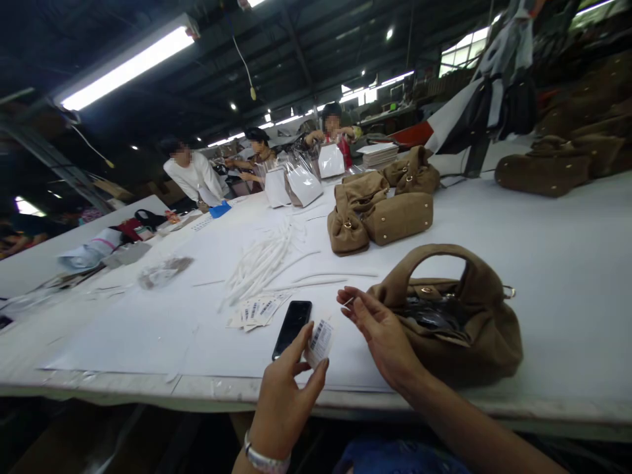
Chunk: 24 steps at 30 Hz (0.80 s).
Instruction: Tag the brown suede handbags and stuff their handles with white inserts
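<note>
Between the thumb and fingers of my left hand [293,388] is a white barcode tag [320,341], its printed side up. My right hand [382,332] is raised to the right of the tag, thumb against the fingers, with a thin pale string [348,301] at the fingertips. Just right of that hand an open brown handbag [484,322] stands upright, its handle up and dark plastic showing inside. A black phone [292,324] lies behind my left hand. Several more tags [259,311] are fanned out left of the phone.
White strips [261,260] lie piled mid-table, with a plastic bundle [165,271] to their left. More brown bags [399,217] stand behind the open one, others [543,172] at far right. Several people work across the white table [567,263], near plastic-wrapped bags [302,183].
</note>
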Each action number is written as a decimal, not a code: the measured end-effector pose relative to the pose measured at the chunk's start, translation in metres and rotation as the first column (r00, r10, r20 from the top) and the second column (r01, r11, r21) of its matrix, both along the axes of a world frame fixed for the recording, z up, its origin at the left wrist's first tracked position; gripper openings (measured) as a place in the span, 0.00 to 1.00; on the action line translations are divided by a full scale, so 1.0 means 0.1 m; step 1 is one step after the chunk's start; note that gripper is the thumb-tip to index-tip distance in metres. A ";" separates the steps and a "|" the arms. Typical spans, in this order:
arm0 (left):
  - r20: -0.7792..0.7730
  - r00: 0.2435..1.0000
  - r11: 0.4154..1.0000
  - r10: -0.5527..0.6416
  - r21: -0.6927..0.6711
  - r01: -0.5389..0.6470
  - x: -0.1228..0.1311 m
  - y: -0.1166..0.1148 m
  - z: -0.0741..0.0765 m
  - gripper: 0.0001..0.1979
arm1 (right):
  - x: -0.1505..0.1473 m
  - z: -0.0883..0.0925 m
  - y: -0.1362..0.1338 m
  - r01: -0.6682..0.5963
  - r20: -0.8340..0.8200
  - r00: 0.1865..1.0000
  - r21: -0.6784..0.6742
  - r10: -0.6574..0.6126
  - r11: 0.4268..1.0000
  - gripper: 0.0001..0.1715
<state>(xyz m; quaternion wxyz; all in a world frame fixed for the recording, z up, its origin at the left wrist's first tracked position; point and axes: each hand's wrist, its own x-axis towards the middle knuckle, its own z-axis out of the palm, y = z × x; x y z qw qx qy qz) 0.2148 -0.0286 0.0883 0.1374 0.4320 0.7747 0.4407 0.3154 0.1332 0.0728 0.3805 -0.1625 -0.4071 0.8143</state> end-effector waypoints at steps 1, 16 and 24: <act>0.034 0.999 0.999 -0.030 -0.022 0.030 0.04 -0.02 -0.02 0.29 | 0.04 0.01 0.01 0.054 -0.020 0.998 -0.024 -0.054 0.998 0.16; 0.093 0.912 0.910 -0.399 0.165 0.381 0.36 0.51 -0.07 0.13 | 0.75 0.08 -0.05 -0.408 0.305 0.889 0.192 0.341 0.893 0.20; -0.107 0.939 0.938 -0.328 0.077 0.337 0.25 0.60 -0.19 0.07 | 1.00 0.06 0.01 -0.219 0.588 0.758 0.636 -0.281 0.740 0.15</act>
